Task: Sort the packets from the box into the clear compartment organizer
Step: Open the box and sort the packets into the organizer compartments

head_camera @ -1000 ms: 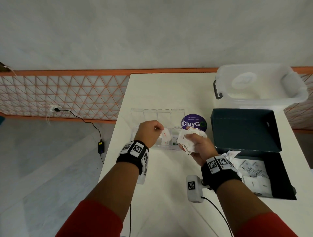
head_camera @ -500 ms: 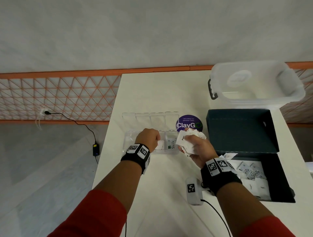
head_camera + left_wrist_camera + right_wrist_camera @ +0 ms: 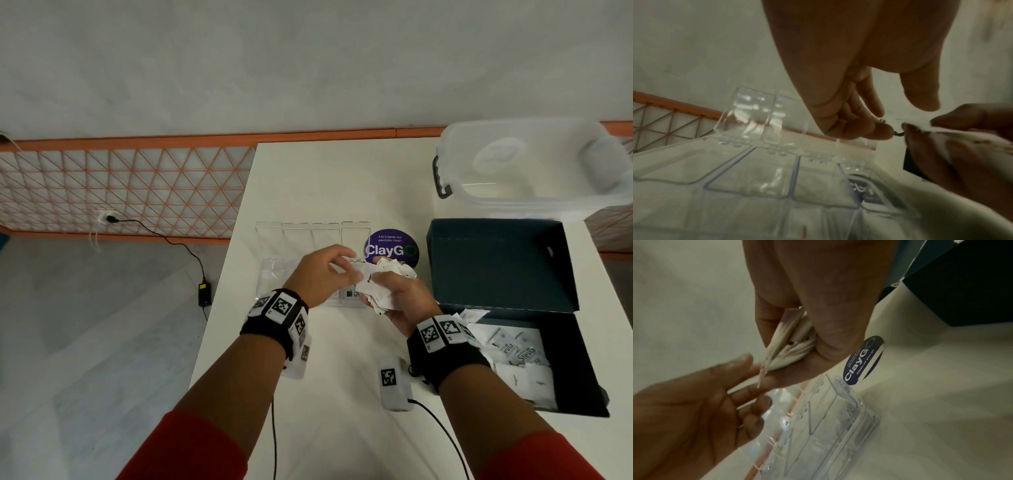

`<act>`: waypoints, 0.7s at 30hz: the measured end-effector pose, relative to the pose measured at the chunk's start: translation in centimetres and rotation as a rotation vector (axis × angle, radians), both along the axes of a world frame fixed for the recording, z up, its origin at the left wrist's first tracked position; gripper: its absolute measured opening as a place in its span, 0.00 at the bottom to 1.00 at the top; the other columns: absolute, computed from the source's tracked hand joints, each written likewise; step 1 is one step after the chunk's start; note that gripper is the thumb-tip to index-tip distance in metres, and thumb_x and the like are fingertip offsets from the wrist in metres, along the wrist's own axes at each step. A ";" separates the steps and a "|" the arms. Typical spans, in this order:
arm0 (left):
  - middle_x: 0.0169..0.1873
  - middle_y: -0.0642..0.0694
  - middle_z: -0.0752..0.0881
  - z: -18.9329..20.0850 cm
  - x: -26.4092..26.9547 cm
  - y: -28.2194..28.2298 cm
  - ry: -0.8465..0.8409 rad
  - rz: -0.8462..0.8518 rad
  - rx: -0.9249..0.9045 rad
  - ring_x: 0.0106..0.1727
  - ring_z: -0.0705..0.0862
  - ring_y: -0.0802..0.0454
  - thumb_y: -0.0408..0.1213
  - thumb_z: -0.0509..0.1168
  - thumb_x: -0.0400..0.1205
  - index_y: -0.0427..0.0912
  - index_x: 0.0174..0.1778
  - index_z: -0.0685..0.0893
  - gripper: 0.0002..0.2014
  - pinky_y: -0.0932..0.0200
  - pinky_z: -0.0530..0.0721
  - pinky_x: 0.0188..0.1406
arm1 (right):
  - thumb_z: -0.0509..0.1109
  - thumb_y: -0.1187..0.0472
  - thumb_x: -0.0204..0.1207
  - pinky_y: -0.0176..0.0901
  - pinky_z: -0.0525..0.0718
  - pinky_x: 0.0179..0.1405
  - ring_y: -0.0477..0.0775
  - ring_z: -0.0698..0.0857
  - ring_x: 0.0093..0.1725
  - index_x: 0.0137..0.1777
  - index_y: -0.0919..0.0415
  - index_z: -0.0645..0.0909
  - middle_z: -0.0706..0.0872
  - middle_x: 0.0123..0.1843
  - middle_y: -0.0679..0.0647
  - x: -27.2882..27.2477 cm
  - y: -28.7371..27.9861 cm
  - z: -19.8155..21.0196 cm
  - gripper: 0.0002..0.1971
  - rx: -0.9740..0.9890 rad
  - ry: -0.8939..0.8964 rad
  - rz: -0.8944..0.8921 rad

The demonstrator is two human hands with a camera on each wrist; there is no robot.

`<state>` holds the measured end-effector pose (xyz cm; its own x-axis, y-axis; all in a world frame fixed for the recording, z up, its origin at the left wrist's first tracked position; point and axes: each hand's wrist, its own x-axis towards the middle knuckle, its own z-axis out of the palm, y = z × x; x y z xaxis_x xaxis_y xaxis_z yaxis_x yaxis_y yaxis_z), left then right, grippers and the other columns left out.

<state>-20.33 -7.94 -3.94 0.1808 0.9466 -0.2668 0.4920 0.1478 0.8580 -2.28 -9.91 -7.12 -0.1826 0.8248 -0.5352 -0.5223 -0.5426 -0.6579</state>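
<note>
Your right hand [image 3: 399, 298] grips a crumpled bunch of white packets [image 3: 383, 286], its fingers curled round them, above the right end of the clear compartment organizer [image 3: 274, 279]. Your left hand [image 3: 322, 279] reaches across with its fingers [image 3: 740, 363] loosely bent, the tips meeting the bunch's near edge; whether they pinch a packet you cannot tell. The organizer lies near the left edge of the white surface [image 3: 325, 185], lids raised; one printed packet [image 3: 352, 294] lies in its rightmost compartment. The dark box [image 3: 575, 353], lid open, sits to your right with more packets inside. Bare surface lies behind the organizer and toward you. The right wrist view shows the bunch edge-on beside the round ClayGo sticker [image 3: 863, 360]; the left wrist view shows the three left compartments [image 3: 748, 180] clear.
</note>
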 end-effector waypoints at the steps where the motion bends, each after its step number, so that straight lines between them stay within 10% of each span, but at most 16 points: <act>1: 0.45 0.58 0.87 0.3 0.3 -0.1 -0.038 -0.019 -0.029 0.34 0.82 0.68 0.45 0.78 0.71 0.64 0.54 0.83 0.18 0.72 0.80 0.36 | 0.71 0.74 0.74 0.54 0.85 0.40 0.68 0.87 0.52 0.69 0.74 0.78 0.86 0.59 0.73 -0.2 -0.1 0.1 0.22 0.002 -0.004 0.015; 13: 0.42 0.49 0.83 0.8 -3.5 -1.3 -0.016 0.234 0.073 0.39 0.85 0.51 0.30 0.73 0.77 0.53 0.47 0.87 0.11 0.59 0.89 0.40 | 0.72 0.75 0.72 0.52 0.89 0.36 0.63 0.90 0.41 0.62 0.64 0.81 0.89 0.48 0.63 -1.2 -1.5 0.7 0.18 0.013 0.115 0.035; 21: 0.44 0.52 0.89 0.6 -7.2 -1.0 0.147 0.353 0.109 0.43 0.84 0.62 0.35 0.70 0.81 0.46 0.52 0.90 0.07 0.80 0.74 0.43 | 0.72 0.74 0.73 0.51 0.90 0.37 0.63 0.91 0.41 0.62 0.62 0.81 0.89 0.46 0.60 -1.6 -2.2 0.1 0.18 0.023 0.117 0.059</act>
